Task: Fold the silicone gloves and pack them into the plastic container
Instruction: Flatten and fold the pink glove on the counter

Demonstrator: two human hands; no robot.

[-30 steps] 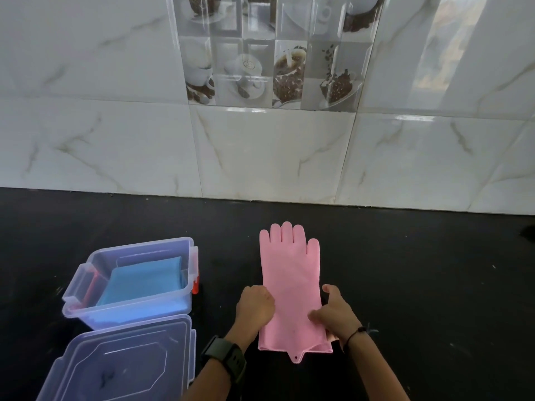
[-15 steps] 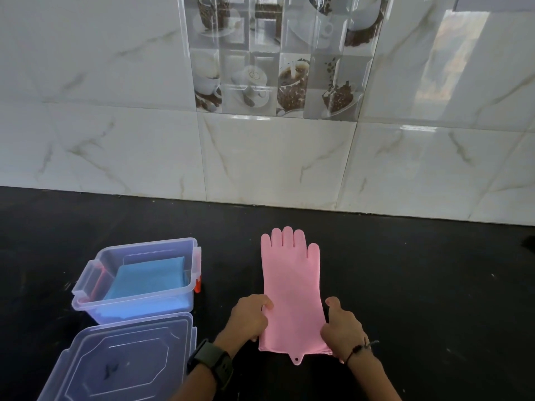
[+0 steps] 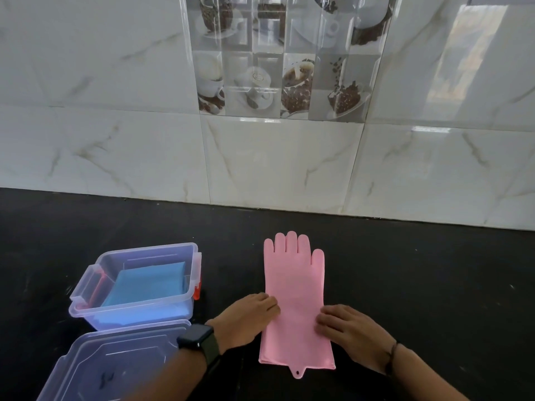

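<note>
Glove [image 3: 293, 299], pink, flat on black counter [image 3: 405, 285] beside container [image 3: 139, 309]; left hand [image 3: 247, 322] and right hand [image 3: 350, 332] press cuff edges, fingers together, gripping nothing. Risk: springy silicone unfolds, slides.

Bright daylight; tile wall [image 3: 115, 82] glare (top right); sharp
</note>
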